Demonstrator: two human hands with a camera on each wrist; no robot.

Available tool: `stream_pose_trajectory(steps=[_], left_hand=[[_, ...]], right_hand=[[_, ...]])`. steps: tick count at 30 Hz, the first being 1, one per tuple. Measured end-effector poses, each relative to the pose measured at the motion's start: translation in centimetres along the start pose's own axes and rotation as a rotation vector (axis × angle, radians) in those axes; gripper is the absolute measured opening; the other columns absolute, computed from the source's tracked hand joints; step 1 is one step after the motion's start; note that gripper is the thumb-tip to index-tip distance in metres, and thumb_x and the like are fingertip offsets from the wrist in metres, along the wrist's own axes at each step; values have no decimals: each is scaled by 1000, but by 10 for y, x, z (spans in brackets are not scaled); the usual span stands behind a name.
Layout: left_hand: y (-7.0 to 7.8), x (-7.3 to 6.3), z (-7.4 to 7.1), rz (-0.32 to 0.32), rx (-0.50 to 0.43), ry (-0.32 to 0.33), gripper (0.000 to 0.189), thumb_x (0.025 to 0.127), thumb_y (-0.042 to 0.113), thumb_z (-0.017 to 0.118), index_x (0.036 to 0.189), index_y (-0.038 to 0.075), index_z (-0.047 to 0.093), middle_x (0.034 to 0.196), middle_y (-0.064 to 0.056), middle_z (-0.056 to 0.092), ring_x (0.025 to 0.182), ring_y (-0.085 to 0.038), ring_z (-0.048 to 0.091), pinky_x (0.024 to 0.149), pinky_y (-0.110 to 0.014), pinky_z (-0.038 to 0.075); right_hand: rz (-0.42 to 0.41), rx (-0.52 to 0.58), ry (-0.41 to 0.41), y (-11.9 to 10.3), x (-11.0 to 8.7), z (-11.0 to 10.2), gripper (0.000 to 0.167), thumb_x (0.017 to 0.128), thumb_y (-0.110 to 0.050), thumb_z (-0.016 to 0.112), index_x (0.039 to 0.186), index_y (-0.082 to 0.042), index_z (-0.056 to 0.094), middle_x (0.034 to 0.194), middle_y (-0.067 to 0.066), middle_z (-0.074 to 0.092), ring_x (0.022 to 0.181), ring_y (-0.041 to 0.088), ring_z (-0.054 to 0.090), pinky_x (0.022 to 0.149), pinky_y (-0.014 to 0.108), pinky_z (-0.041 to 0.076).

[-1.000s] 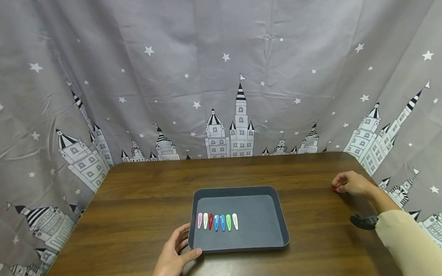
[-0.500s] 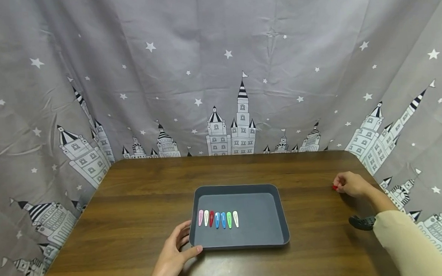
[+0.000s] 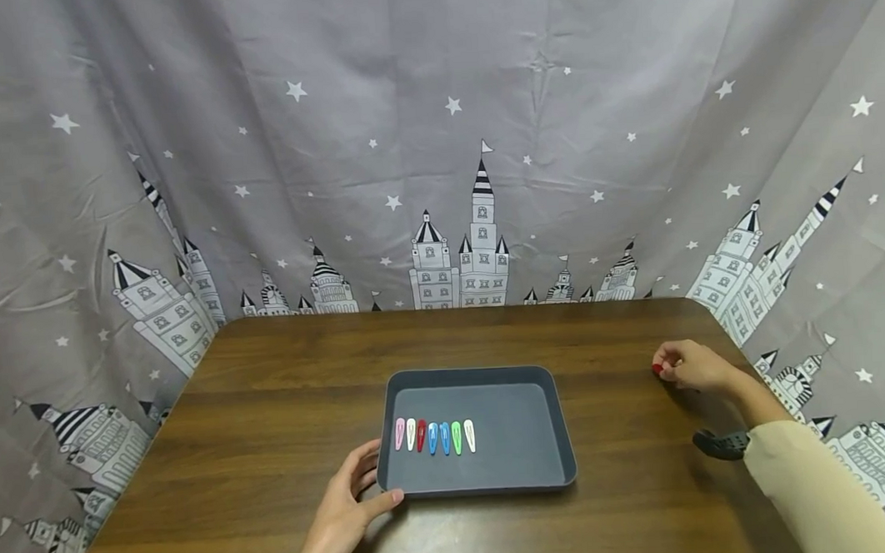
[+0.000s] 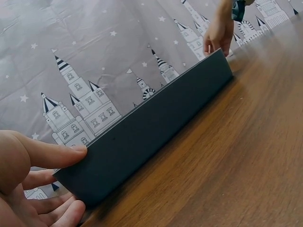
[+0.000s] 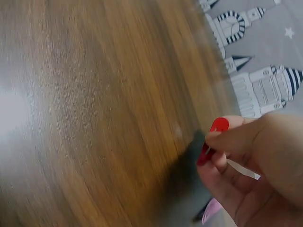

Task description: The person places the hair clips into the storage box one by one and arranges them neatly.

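My right hand (image 3: 693, 365) is over the right side of the table, pinching a red hair clip (image 5: 218, 125) between thumb and fingers. In the right wrist view, a pink piece (image 5: 211, 211) shows below that hand, mostly hidden. At the centre front sits a dark grey rectangular tray (image 3: 520, 469). My left hand (image 3: 339, 506) holds its near left corner, thumb on the front rim and fingers along the left wall. A row of snap hair clips lies in the tray's left half: pink (image 3: 400, 434), white, red (image 3: 422, 435), two blue, green (image 3: 457, 437) and white (image 3: 469, 435).
The brown wooden table (image 3: 283, 385) has rounded far corners. A grey curtain (image 3: 346, 148) printed with stars and castles hangs behind it and at both sides. A black strap (image 3: 722, 445) is on the right wrist, by the cream sleeve (image 3: 814, 482).
My right hand has shifted slightly left with the red hair clip, which shows more clearly between the fingers. The left hand, tray and row of clips stay as they were.
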State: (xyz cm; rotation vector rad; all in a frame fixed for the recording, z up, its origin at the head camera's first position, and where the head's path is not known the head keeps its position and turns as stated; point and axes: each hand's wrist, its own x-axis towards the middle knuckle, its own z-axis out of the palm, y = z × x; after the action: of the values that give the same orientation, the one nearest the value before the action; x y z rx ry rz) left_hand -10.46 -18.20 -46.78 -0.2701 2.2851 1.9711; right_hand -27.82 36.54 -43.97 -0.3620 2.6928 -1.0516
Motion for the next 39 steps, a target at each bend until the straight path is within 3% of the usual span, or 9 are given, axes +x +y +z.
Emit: stream_pose_trajectory(steps=[3,6,14,25,39], left_hand=[[1,-1,1,5,-4,1,79,81,-3,83,151,2,45,145,-25,53,131,-40,50,104,-53,41],[1,-1,2,8,-7,0,79,81,-3,83,151,2,46,145,-24,53,131,-40,51,104,-53,41],[1,-2,3,-4,-5,9,79,82,-3,82,151,4,45,144,-24,53,131,-40,51,103,-53,42],[4,5,5,-12,-4,1,80,82,-2,83,152,6,46,143,-22,54,130,-39,51,102,-50,42],[3,1,2,-13,4,-2,79,82,-3,83,152,4,45,145,-24,53,131,-40,51,102,-50,42]], right_hand=[[23,125,-26,-8,4,5,7,94,10,56,99,6,58,86,8,56,81,21,59,67,34,56],[30,254,-25,-16,11,13,6,95,11,54,100,8,56,86,8,54,80,20,58,68,34,57],[53,441,-19,-38,28,42,10,96,9,58,105,11,53,88,10,56,79,19,60,70,33,59],[61,568,5,-62,30,55,21,97,10,58,115,17,48,92,10,55,83,16,61,76,32,59],[32,696,-6,-100,30,81,10,95,11,56,104,8,52,90,9,56,80,17,62,75,32,59]])
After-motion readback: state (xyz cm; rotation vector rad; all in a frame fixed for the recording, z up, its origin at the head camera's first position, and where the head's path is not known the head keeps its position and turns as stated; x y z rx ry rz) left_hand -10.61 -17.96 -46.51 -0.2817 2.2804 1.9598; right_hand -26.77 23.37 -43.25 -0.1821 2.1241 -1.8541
